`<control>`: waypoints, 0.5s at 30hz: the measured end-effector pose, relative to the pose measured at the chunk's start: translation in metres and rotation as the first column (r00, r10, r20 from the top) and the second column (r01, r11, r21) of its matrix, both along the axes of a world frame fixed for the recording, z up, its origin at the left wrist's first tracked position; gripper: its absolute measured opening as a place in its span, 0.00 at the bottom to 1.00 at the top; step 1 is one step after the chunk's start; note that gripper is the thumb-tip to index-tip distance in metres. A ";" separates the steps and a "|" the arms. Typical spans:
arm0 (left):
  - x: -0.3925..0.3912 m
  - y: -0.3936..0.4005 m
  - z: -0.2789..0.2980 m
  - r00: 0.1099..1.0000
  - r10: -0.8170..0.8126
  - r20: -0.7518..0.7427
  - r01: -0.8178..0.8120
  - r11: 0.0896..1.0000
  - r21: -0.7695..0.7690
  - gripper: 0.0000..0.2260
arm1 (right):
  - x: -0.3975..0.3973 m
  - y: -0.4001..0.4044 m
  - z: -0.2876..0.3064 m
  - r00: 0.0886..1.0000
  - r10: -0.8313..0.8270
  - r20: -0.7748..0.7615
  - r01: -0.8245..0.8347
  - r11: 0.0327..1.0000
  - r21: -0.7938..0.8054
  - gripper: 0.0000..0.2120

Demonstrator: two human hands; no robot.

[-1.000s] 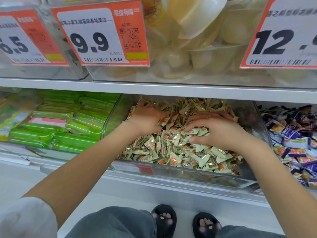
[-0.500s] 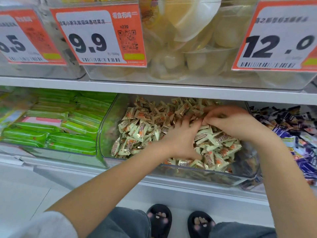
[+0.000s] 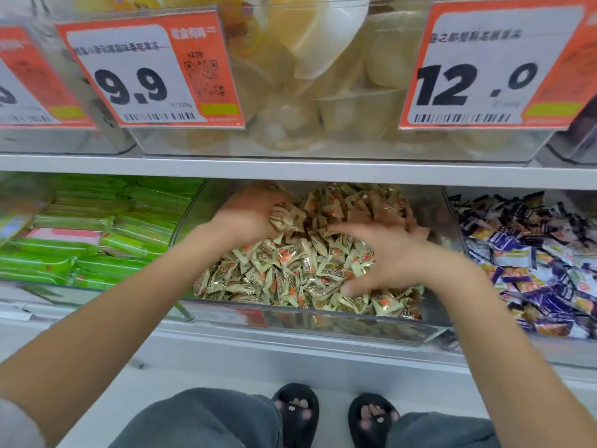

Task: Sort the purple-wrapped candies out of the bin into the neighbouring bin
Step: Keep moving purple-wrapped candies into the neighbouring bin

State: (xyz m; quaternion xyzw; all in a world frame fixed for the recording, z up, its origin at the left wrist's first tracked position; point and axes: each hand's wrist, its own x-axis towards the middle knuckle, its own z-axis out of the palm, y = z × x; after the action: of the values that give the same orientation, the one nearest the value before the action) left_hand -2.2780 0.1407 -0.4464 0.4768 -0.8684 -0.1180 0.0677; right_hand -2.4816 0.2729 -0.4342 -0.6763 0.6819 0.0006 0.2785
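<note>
Both hands are motion-blurred. The left hand (image 3: 248,215) digs into the beige candies in the middle bin (image 3: 323,321), fingers buried, grip unclear. The right hand (image 3: 391,257) lies spread flat on them. Purple-wrapped candies (image 3: 529,253) fill the right bin, beside the right hand.

left grip (image 3: 248,218) curled, blurred | right grip (image 3: 387,253) spread flat

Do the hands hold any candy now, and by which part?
The left hand curls round a few cream-wrapped candies; which part cannot be told. The right hand lies spread, holding nothing.
</note>
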 end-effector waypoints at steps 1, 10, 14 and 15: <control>-0.002 0.001 0.000 0.999 -0.020 0.048 0.021 1.000 -0.022 0.27 | 0.006 0.000 -0.009 0.988 0.041 -0.149 -0.039 0.999 0.015 0.46; -0.027 0.053 -0.004 0.914 -0.399 0.078 0.403 0.914 -0.040 0.25 | -0.015 -0.003 -0.016 0.967 -0.143 -0.213 0.103 0.977 -0.189 0.26; -0.054 0.066 -0.029 0.851 -0.424 0.310 0.411 0.905 0.111 0.39 | -0.015 -0.005 -0.014 0.973 -0.196 -0.125 0.168 0.964 -0.208 0.25; -0.057 0.064 -0.035 0.847 -0.402 0.348 0.380 0.915 0.134 0.40 | -0.015 -0.005 -0.014 0.970 -0.211 -0.121 0.180 0.957 -0.226 0.24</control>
State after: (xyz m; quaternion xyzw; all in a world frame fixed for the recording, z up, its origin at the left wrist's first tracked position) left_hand -2.3347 0.2052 -0.4817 0.3053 -0.9403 -0.0635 -0.1362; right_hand -2.4961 0.2683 -0.4480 -0.6297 0.7598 -0.0516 0.1533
